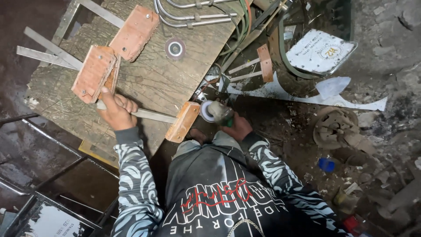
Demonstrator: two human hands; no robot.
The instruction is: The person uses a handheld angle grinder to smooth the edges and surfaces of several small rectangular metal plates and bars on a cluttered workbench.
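Bar (153, 115) under left hand (116, 112) (gripped).

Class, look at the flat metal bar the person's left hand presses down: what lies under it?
The metal bar rests on a scored wooden board, passing through a reddish block. The left hand covers part of it, hiding what lies beneath there.

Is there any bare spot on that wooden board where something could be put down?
Yes: the scratched wooden board is bare between the round grinding disc and the flat metal bar under the left hand. It is crowded upper left around the reddish wooden blocks, and right of the board.
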